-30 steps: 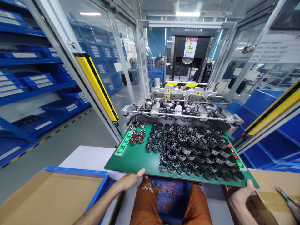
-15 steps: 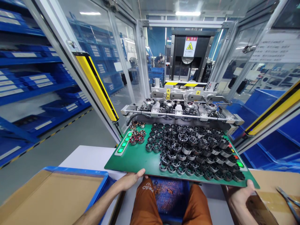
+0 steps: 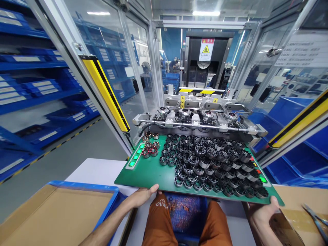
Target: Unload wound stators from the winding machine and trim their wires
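My left hand (image 3: 144,197) is at the front edge of the green worktop (image 3: 148,176), its thumb on the rim and its fingers hidden underneath. At the front right corner, my right hand (image 3: 263,212) holds the same edge, thumb up on the rim, other fingers out of sight below. Black-coated motor stators (image 3: 205,162) crowd the middle and right of the worktop, partly stacked. Several copper-wound stators (image 3: 150,151) stand in a small group at the back left. Neither hand touches a stator.
Behind the worktop is a winding machine (image 3: 196,116) with stators in its fixtures. Yellow light-curtain posts (image 3: 106,94) flank the opening. A blue-rimmed box with cardboard (image 3: 64,212) lies left, scissors (image 3: 316,218) right. A blue bin (image 3: 184,218) with copper scraps sits between my legs.
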{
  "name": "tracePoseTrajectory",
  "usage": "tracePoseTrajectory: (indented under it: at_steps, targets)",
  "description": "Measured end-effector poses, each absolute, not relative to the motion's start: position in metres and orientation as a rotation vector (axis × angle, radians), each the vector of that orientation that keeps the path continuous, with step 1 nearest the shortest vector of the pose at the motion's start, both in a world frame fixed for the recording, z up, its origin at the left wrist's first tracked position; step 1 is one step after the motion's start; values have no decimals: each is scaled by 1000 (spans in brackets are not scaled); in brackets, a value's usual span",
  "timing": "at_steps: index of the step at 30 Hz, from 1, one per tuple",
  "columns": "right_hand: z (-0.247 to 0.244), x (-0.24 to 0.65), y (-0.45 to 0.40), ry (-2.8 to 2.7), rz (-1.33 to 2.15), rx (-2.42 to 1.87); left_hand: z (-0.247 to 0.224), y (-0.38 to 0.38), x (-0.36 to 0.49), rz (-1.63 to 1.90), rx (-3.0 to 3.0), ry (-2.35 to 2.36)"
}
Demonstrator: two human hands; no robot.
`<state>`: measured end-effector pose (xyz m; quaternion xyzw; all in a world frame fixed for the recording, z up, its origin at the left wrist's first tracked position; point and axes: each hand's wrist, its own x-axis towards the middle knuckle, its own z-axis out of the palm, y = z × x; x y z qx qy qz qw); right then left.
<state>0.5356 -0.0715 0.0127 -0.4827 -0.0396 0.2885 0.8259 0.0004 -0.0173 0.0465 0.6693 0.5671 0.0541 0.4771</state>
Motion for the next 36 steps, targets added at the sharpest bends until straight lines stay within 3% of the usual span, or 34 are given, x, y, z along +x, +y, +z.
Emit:
tracePoseTrajectory:
  at_steps: [36]
  targets:
    - [6, 546, -71, -29, 603, -950, 45, -16, 0, 124, 1672, 1396]
